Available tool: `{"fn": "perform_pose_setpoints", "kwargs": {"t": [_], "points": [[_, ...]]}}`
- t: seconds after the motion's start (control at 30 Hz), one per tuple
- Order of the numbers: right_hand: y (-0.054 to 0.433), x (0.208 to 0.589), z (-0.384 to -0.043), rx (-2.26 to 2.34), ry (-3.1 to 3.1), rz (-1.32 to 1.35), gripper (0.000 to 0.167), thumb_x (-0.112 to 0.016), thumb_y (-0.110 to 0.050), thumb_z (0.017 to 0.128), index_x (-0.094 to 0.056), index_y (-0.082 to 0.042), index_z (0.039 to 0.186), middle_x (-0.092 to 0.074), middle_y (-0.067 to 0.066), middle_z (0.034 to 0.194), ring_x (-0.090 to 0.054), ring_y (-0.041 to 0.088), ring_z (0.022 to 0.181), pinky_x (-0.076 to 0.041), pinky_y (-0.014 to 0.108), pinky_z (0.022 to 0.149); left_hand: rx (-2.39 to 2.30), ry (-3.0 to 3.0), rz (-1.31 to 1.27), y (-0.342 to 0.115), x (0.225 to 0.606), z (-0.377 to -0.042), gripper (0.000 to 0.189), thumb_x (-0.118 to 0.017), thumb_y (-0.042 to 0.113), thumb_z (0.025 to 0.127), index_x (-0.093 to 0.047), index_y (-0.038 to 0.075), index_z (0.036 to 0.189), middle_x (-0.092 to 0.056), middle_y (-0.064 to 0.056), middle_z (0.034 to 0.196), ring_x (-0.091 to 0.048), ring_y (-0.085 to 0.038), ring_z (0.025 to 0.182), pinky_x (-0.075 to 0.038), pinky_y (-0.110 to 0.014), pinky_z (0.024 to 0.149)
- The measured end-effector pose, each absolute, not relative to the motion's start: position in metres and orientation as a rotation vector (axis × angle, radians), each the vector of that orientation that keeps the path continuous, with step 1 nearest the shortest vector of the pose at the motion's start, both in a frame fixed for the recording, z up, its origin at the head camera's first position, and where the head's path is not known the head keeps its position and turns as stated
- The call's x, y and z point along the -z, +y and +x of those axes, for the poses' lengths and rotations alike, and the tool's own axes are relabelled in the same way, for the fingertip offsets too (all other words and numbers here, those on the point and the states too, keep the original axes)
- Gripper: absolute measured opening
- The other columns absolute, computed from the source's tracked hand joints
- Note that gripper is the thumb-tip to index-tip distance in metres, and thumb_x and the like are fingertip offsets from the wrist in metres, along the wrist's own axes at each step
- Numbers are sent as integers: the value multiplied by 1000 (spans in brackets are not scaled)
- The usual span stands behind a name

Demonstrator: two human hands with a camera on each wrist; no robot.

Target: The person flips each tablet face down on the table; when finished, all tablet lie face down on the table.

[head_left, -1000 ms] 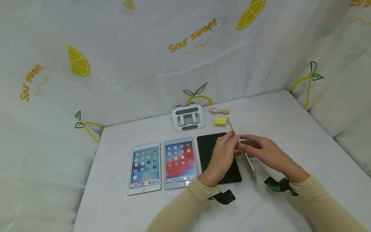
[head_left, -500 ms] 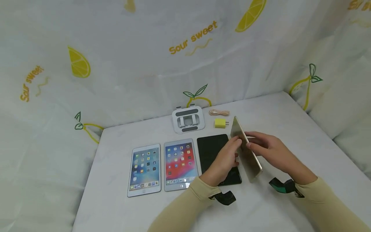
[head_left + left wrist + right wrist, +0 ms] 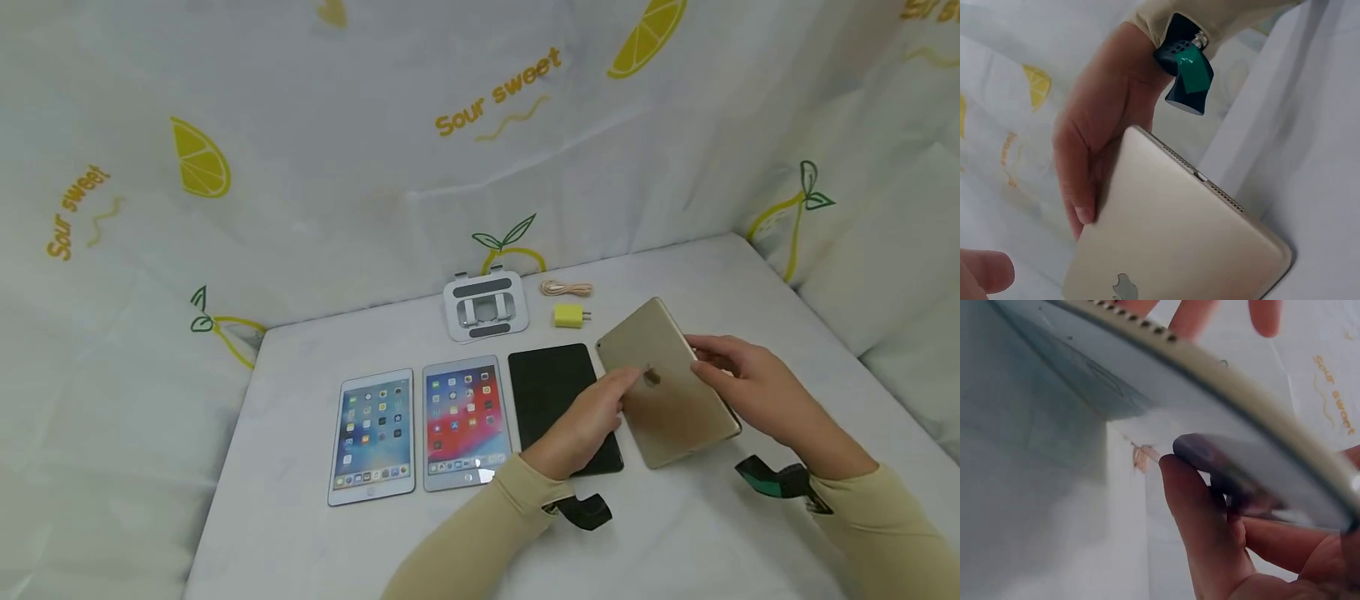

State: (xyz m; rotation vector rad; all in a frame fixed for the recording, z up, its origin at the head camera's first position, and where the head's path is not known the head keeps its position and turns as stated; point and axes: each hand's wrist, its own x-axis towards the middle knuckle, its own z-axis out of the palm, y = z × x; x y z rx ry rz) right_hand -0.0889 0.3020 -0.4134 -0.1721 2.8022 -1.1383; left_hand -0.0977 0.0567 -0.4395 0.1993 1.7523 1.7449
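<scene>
A gold tablet (image 3: pixel 675 408) stands tilted on the right of the table, its back with the apple logo towards the head camera. My right hand (image 3: pixel 772 396) grips its right edge, fingers behind and thumb at the rim. In the right wrist view the fingers (image 3: pixel 1188 506) reach across the dark-edged front, where they are mirrored. My left hand (image 3: pixel 585 421) is at the tablet's left side with fingers extended, overlapping the back near the logo in the head view. A fingertip (image 3: pixel 988 272) of it shows apart from the tablet in the left wrist view.
Left of the gold tablet lie a black-screened tablet (image 3: pixel 551 387), a white tablet with a red-blue screen (image 3: pixel 467 417) and another with a blue screen (image 3: pixel 372 433). Behind them are a white folding stand (image 3: pixel 486 332), a yellow charger plug (image 3: pixel 567 316) and a coiled cable (image 3: pixel 567 288).
The gold tablet has turned from edge-on to showing its back, its upper side swinging right. My right hand has moved right with it; my left hand has shifted only slightly.
</scene>
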Motion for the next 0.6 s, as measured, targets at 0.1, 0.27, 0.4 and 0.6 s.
{"fn": "perform_pose_setpoints", "kwargs": {"t": [0.1, 0.27, 0.4, 0.6], "points": [[309, 417, -88, 1090, 2827, -139, 54, -54, -27, 115, -49, 8, 156, -58, 35, 145, -64, 54, 122, -63, 38, 77, -1740, 1764, 202, 58, 440, -98, 61, -39, 49, 115, -44, 14, 165, -41, 1, 172, -40, -27, 159, -36, -52, 132], [316, 424, -88, 1018, 2883, -78, 51, -57, -23, 113, -53, 11, 152, -65, 36, 132, -66, 49, 112, -54, 28, 69, -1732, 1787, 190, 60, 439, -98, 61, -40, 47, 116, -43, 11, 165, -40, 1, 173, -39, -20, 160, -35, -47, 133], [319, 432, -89, 954, 2901, -38, 49, -60, -19, 111, -54, 14, 148, -66, 38, 129, -67, 54, 112, -53, 31, 72, -1709, 1827, 190, 60, 439, -98, 60, -41, 46, 115, -46, 11, 163, -43, 3, 171, -38, -16, 160, -35, -42, 133], [321, 441, -89, 924, 2889, 13, 47, -63, -14, 108, -56, 14, 145, -68, 37, 126, -69, 53, 110, -52, 32, 73, -1677, 1860, 188, 59, 440, -98, 61, -43, 48, 113, -49, 12, 161, -46, 4, 169, -37, -15, 160, -34, -38, 133]]}}
